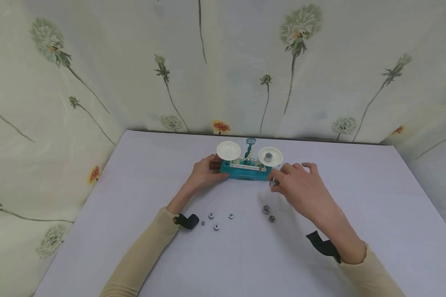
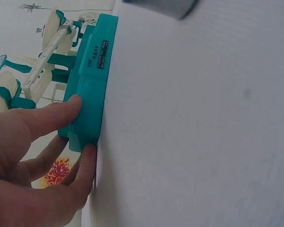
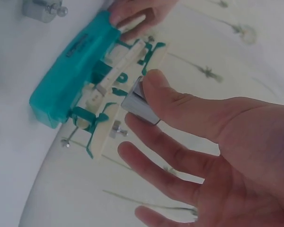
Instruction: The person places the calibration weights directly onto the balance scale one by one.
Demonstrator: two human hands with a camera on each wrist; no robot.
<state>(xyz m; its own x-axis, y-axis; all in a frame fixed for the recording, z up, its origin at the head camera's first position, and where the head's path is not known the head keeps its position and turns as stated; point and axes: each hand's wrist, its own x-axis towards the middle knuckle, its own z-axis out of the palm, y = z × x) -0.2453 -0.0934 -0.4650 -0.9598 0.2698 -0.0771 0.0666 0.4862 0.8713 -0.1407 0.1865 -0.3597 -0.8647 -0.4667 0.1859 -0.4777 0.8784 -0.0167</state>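
A teal balance scale [image 1: 245,174] with two cream pans stands toward the back of the table. My left hand [image 1: 203,173] grips the left end of its base, the thumb lying on the teal housing in the left wrist view. Between thumb and forefinger, my right hand [image 1: 306,192] pinches a shiny metal weight [image 3: 138,106] beside the scale's right end; its other fingers are spread. One metal weight [image 1: 268,156] sits on the right pan [image 1: 278,156]. The left pan [image 1: 228,151] bears nothing and appears higher than the right one.
Two weights, a larger one [image 1: 266,209] and a smaller one [image 1: 271,218], stand in front of the right hand. Several small weights [image 1: 217,227] are scattered nearer the left forearm. Behind the white table [image 1: 152,165] hangs a dandelion-print cloth [image 1: 238,82].
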